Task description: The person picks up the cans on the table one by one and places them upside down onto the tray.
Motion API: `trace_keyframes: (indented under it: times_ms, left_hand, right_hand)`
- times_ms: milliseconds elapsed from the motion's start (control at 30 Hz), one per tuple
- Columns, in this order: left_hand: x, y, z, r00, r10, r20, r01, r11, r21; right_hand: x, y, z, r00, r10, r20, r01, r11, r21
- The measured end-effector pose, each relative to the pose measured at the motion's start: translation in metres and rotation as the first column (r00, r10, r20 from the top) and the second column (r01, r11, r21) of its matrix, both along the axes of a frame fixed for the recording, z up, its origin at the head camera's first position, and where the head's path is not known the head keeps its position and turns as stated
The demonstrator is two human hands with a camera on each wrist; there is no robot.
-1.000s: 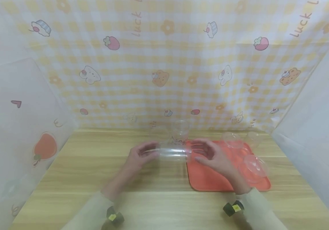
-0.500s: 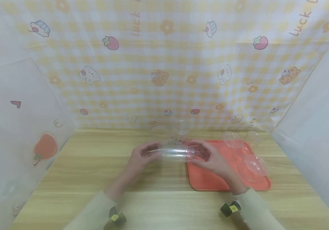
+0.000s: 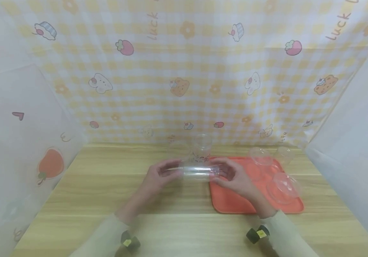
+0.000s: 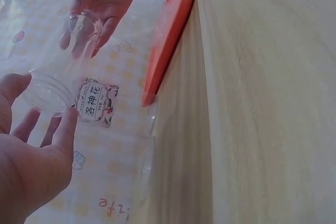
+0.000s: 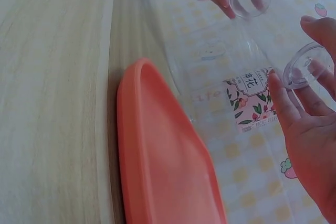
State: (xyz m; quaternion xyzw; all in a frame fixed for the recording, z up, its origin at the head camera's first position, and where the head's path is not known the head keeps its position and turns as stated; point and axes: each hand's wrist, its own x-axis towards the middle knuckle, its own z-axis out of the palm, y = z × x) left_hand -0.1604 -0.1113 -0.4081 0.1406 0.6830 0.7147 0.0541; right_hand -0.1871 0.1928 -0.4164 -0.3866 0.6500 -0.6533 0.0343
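Observation:
A clear plastic jar [image 3: 197, 172] lies level in the air between the two hands, over the table in front of the standing jars. My left hand [image 3: 159, 176] grips its left end; the left wrist view shows thumb and fingertips around a ridged rim [image 4: 48, 94]. The other end is held by my right hand [image 3: 233, 176], near the orange tray's left edge, with thumb and fingers about the round end [image 5: 307, 66]. Just behind stands a clear jar with a printed pink label [image 5: 252, 100], and left of it a second clear container [image 3: 179, 150], faint to see.
On the right, an orange tray [image 3: 232, 203] lies on the wooden table [image 3: 107, 200]. Clear round plastic pieces [image 3: 285, 185] rest on it, and a clear cup-like piece [image 3: 283, 155] is by its back right corner. A checked cloth [image 3: 184, 71] hangs behind.
My right hand's fingers have closed in on the jar's right end from a looser, spread pose. The jar and my left hand have shifted slightly to the right.

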Motion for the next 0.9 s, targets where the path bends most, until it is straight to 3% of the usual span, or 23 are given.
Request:
trace_keyframes:
  times_ms: [300,633,900]
  left_hand:
    - [-0.003,-0.011,0.003,0.998,-0.021,-0.052,0.020,0.999,-0.028]
    - [-0.005,-0.020,0.017,0.991,-0.041,-0.125,0.023,0.989,-0.144]
    - [-0.010,-0.028,0.023,0.982,-0.052,-0.181,0.017,0.981,-0.192]
  right_hand:
    - [0.000,0.009,0.000,0.999,-0.051,-0.002,0.051,0.998,0.043]
    - [0.002,0.021,0.002,0.994,-0.097,0.045,0.092,0.991,0.098]
    - [0.003,0.030,0.002,0.987,-0.159,-0.038,0.162,0.979,0.124]
